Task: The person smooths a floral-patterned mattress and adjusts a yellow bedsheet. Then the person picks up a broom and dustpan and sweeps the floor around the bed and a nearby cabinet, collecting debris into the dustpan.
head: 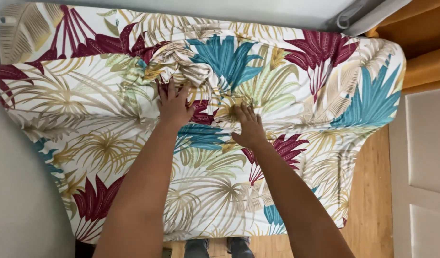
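From the head camera I look straight down on a bed whose mattress is wrapped in a fitted sheet [110, 143] printed with palm leaves in maroon, teal, gold and pale green. Starting at the left, the sheet lies fairly flat there and hugs the rounded near-left corner, with a grey wall [19, 200] just beside it. My left hand [174, 106] rests palm down with its fingers spread, holding nothing, its fingertips touching the lower edge of a bunched mound of fabric [182, 64] gathered near the far middle of the bed. I cannot tell whether that mound is slack in the same sheet or a separate piece of matching cloth. Just to the right, my right hand [248, 128] also lies flat and open on the sheet, gripping nothing, fingers pointing toward the same mound. Creases fan out from the mound toward both hands.

Further right the sheet is stretched smoother, and its far-right corner looks pulled down over the mattress edge. Beyond it I see a wooden floor [370, 205], a white panelled door [428, 157] and orange furniture [420, 43] at the top.

I judge the covering mostly done: corners seated, sides flat. What is left is the bunched middle, not yet smoothed out.
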